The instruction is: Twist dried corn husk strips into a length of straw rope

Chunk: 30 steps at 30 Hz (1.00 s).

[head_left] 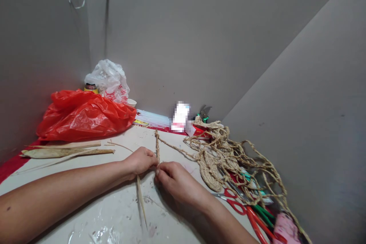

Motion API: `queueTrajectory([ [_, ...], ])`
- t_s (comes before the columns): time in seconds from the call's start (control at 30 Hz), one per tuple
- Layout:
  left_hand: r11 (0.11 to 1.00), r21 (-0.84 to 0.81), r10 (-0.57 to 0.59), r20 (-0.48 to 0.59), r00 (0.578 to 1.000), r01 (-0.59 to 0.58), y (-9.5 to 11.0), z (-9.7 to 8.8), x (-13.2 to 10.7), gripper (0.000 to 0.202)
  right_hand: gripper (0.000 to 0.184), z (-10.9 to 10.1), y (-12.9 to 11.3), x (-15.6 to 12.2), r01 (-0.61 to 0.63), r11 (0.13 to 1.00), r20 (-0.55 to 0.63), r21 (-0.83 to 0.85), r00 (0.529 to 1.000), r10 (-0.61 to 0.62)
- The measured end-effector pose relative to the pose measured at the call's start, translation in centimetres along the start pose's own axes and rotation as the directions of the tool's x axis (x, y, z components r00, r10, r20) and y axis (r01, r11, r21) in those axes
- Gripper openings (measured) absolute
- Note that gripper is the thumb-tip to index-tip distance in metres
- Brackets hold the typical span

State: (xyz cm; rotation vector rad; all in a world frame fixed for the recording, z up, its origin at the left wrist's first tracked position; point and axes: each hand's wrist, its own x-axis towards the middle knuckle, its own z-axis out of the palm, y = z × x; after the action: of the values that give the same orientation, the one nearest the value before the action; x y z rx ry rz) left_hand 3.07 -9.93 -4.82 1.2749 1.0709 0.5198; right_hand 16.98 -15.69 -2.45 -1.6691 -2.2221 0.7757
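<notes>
My left hand and my right hand meet at the middle of the table, both pinched on a thin braided straw rope. The rope runs away from my fingers toward the back, then bends right toward a heap of woven straw cord. Loose pale straw strands hang from under my left hand toward me. Both hands have their fingers closed round the rope where the braid ends.
A red plastic bag and a white plastic bag lie at the back left by the wall. Dried leaves rest on the left. Red-handled scissors and green-handled tools lie at the right under the cord.
</notes>
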Motion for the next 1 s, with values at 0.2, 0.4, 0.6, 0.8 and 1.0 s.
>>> queueTrajectory([
  [0.2, 0.992, -0.119, -0.035, 0.091, 0.995, 0.046, 0.6, -0.3, -0.4, 0.02, 0.029, 2.4, -1.2, -0.3, -0.031, 0.989, -0.088, -0.142, 0.996, 0.019],
  [0.4, 0.981, -0.192, -0.006, 0.139, 0.99, 0.033, 1.3, -0.7, -0.5, 0.023, 0.032, -1.5, -0.6, -0.7, 0.034, 0.999, 0.017, 0.029, 0.999, -0.035],
  [0.6, 0.968, -0.251, 0.044, 0.264, 0.964, 0.025, 1.2, -1.1, -0.3, 0.034, 0.038, -2.1, 1.7, 1.3, -0.053, 0.822, -0.143, 0.567, 0.976, 0.162],
  [0.8, 0.994, -0.079, 0.093, 0.218, 0.972, -0.078, 1.0, -1.2, -0.3, 0.027, 0.037, 0.0, 2.4, 2.3, -0.299, 0.542, 0.259, 0.786, 0.954, 0.151],
  [1.0, 0.972, 0.009, 0.231, 0.177, 0.957, -0.237, 0.3, -1.3, 0.2, 0.027, 0.034, -0.9, 3.4, 2.3, -0.368, 0.501, 0.375, 0.783, 0.922, 0.092],
])
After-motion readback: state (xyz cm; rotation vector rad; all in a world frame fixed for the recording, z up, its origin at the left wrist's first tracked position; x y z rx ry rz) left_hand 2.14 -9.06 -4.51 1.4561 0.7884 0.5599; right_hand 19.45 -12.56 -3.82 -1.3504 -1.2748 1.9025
